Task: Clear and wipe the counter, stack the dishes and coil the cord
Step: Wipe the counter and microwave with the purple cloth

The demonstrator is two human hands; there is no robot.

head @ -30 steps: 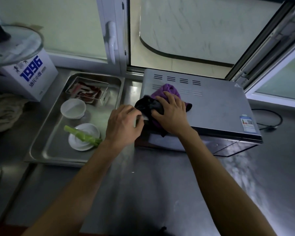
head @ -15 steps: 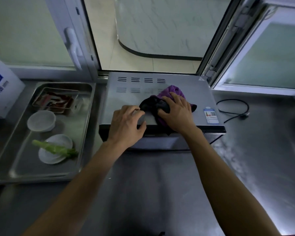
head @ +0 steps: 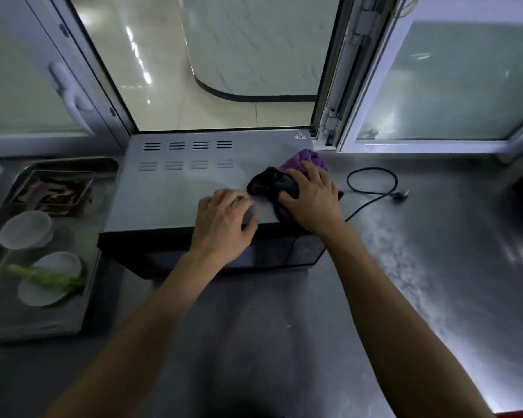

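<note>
A grey microwave (head: 187,188) stands on the steel counter (head: 284,327) under an open window. My right hand (head: 311,200) holds a bunched purple and black cloth (head: 310,156) down on the microwave's top, near its right front corner. My left hand (head: 224,224) rests on the top at the front edge, fingers bent, holding nothing. The microwave's black cord (head: 372,191) lies loose in a loop on the counter to the right, its plug (head: 400,195) free. On the left, a steel tray (head: 0,312) carries a white bowl (head: 24,229) and a white plate (head: 61,260).
A green vegetable stalk (head: 49,277) lies across the plate. A small rectangular dish of red food (head: 53,188) sits at the tray's far end. Window frames and a white handle (head: 70,98) rise behind. A dark object shows at the right edge.
My right hand has slid the cloth rightward across the microwave's top to its right side. My left hand has shifted right along the front edge. The view has turned right.
</note>
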